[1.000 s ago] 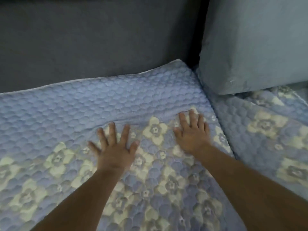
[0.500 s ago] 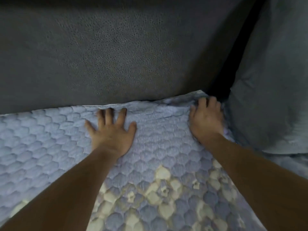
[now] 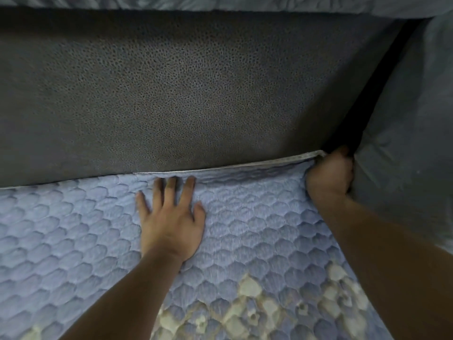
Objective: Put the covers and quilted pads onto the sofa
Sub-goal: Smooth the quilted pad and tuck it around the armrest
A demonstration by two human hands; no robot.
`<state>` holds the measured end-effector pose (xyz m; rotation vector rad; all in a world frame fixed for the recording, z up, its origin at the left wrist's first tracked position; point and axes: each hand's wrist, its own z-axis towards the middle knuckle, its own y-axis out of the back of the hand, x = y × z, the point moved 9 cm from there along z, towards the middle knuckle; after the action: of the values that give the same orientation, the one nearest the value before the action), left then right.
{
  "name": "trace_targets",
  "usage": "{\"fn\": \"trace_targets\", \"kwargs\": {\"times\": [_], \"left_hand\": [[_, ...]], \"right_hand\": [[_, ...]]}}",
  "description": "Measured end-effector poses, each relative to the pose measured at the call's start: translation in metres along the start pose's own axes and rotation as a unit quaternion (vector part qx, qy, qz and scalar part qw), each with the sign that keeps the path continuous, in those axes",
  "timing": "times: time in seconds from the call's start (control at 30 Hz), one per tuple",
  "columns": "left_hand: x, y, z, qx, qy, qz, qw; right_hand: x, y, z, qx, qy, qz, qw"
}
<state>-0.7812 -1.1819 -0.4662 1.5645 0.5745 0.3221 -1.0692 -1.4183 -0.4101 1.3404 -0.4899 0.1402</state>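
Note:
A blue quilted pad (image 3: 257,224) with pale flower motifs lies over the sofa seat, its white-edged back border against the dark grey sofa backrest (image 3: 196,94). My left hand (image 3: 171,217) lies flat on the pad with fingers spread, fingertips close to the back border. My right hand (image 3: 329,174) is at the pad's far right corner, fingers curled down into the dark gap between the backrest and a grey-blue cushion (image 3: 404,143). The fingertips are hidden, so whether they hold the corner does not show.
The grey-blue cushion stands upright on the right, tight against my right hand. A strip of grey-blue cover (image 3: 220,2) runs along the top of the backrest. The pad stretches on to the left and toward me.
Both hands slid forward over the pad from the flower-patterned part to its back border. My right hand reached the far right corner and curled into the gap; the view moved closer.

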Motion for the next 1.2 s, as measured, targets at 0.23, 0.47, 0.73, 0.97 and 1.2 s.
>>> {"fn": "trace_targets", "kwargs": {"times": [0.23,0.47,0.73,0.97,1.2], "left_hand": [[0.005,0.020,0.044,0.001,-0.063,0.039,0.997],[-0.016,0.020,0.068,0.063,-0.024,0.096,0.993],[-0.064,0.010,0.042,0.009,-0.226,-0.044,0.973],[-0.115,-0.011,0.091,0.127,-0.139,0.059,0.980],[-0.104,-0.002,0.063,-0.040,-0.180,-0.022,0.983]], "right_hand": [[0.022,-0.033,-0.058,0.093,0.357,-0.073,0.926],[0.051,-0.047,-0.055,0.111,0.418,-0.183,0.883],[0.049,-0.034,-0.072,0.036,0.391,-0.045,0.918],[0.082,-0.070,-0.081,0.143,0.515,-0.217,0.817],[0.077,-0.042,-0.074,0.087,0.434,-0.171,0.880]]}}
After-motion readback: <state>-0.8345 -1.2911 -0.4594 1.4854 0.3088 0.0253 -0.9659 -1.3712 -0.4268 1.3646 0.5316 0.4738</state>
